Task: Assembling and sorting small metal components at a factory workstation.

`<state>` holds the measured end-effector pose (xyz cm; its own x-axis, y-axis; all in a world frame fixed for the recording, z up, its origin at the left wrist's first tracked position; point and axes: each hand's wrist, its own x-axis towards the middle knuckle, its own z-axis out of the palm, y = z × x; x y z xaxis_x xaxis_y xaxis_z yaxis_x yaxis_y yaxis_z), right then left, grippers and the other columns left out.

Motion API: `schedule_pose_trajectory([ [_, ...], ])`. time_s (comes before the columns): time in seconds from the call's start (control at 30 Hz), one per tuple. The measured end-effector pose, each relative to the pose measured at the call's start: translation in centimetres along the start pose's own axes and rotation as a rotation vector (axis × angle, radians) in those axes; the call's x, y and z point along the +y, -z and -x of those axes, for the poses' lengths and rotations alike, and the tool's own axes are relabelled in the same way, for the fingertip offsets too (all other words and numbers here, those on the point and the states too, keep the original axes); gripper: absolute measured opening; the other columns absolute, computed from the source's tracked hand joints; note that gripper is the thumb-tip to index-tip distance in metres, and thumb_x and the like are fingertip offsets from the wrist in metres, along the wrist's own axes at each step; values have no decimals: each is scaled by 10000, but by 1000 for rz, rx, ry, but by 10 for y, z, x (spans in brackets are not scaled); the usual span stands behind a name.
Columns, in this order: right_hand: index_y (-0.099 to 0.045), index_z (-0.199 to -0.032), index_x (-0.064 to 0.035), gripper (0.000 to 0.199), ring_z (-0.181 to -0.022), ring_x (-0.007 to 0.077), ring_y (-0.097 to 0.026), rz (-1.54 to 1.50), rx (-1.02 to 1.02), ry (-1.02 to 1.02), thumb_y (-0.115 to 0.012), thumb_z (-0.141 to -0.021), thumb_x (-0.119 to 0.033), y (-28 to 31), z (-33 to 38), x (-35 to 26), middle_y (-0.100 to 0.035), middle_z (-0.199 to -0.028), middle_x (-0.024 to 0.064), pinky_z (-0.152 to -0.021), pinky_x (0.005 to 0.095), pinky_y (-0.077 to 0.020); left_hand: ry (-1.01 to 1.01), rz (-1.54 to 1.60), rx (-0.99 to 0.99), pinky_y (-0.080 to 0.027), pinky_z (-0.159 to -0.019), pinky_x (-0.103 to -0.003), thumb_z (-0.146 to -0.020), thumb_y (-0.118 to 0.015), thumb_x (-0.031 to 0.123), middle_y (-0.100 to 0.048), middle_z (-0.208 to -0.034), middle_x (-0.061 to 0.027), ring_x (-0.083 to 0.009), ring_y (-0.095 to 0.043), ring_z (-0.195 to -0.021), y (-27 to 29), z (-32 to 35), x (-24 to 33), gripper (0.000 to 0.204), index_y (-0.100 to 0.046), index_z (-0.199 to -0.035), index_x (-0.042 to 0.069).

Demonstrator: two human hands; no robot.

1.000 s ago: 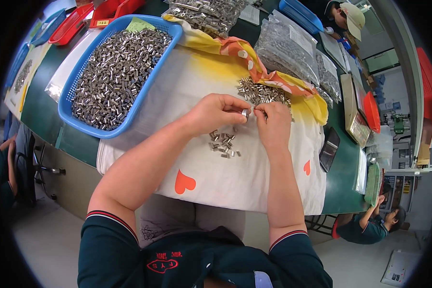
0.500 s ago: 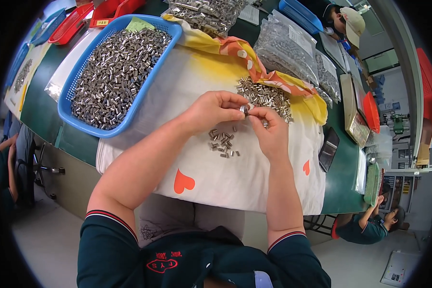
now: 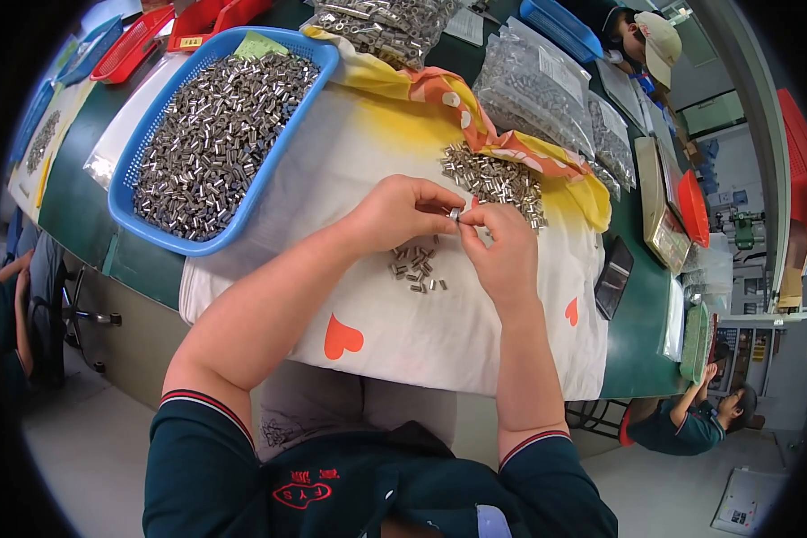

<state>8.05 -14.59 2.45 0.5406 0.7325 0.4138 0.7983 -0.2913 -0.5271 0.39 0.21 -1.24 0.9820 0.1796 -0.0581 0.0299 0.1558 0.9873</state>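
Between the fingertips of both hands is a small shiny metal cylinder [image 3: 455, 215]. My left hand [image 3: 406, 212] grips it from the left with thumb and fingers closed. From the right, my right hand [image 3: 498, 242] pinches at the same piece with thumb and forefinger. Just below the left hand lies a small loose group of metal cylinders [image 3: 414, 267] on the white cloth [image 3: 412, 336]. Beyond the right hand spreads a larger pile of similar metal cylinders [image 3: 502, 179]. Fingers partly hide the held piece, so its details are too small to tell.
A blue basket [image 3: 119, 193] full of small metal cylinders stands at left. Clear bags of metal parts [image 3: 533, 90] lie at the back behind a bunched yellow-orange cloth [image 3: 462, 103]. A dark flat object [image 3: 613, 280] rests at right. Red bins [image 3: 134, 45] sit far left; co-workers [image 3: 690, 421] are nearby.
Both hands have shifted slightly, and their fingertips have come closer together around the small metal cylinder. The basket and piles look the same.
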Motion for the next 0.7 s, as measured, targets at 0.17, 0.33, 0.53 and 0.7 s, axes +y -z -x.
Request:
schedule_pose_trajectory([
  [0.17, -574, -725, -40, 75, -710, 247, -543, 12, -4, 25, -625, -670, -34, -2, 1, 2, -578, -721, 82, -636, 334, -437, -6, -27, 16, -479, -728, -238, -725, -660, 31, -630, -918, -80, -101, -584, -814, -1, 0, 0, 288, -599, -1001, -21],
  [0.33, -592, -781, -24, 91, -695, 212, -562, -121, -23, -70, -626, -700, -45, 3, 1, 3, -598, -742, 80, -636, 295, -445, 23, 113, -6, -481, -705, -226, -733, -654, 32, -627, -909, -74, -93, -579, -794, -1, -1, 2, 298, -589, -1016, -30],
  [0.53, -603, -816, -10, 97, -662, 112, -547, -362, -137, -365, -618, -736, -63, 9, -3, 9, -615, -763, 40, -629, 240, -442, 35, 110, -40, -478, -692, -220, -742, -645, 27, -623, -906, -67, -81, -571, -788, -1, -2, -2, 299, -579, -1028, -29],
  [0.7, -611, -800, -21, 88, -680, 148, -548, -241, 13, -488, -619, -727, -71, 9, -6, 31, -604, -746, 53, -644, 266, -440, 37, 47, -43, -478, -694, -226, -747, -632, 15, -620, -910, -63, -82, -569, -786, -2, -2, 1, 280, -582, -1019, -29],
])
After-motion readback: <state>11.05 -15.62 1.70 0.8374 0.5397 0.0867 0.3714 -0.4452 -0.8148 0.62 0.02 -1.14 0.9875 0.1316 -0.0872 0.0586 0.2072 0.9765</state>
